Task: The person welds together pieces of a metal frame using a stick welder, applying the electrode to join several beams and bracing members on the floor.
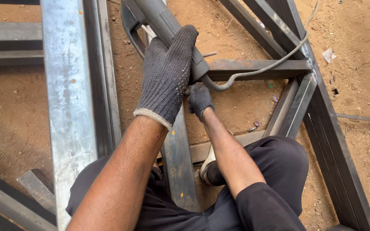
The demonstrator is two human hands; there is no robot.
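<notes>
My left hand (168, 72), in a dark knitted glove, is closed around the grey body of a power tool (157, 17) that slants up to the top edge. Its black guard or handle (130, 28) shows on the left, and the working end is out of view. A grey cable (270, 66) runs from the tool's rear to the upper right. My right hand (200, 100), also gloved, sits just under the tool's rear end, above a narrow steel bar (180, 171). Its fingers are hidden behind the tool and my left hand.
A wide galvanised steel tube (67, 85) runs top to bottom on the left. A dark welded steel frame (253, 66) with angled members (335, 162) lies on brown dirt at the right. My knees and a shoe (208, 164) are at the bottom, with scrap bars at the lower left.
</notes>
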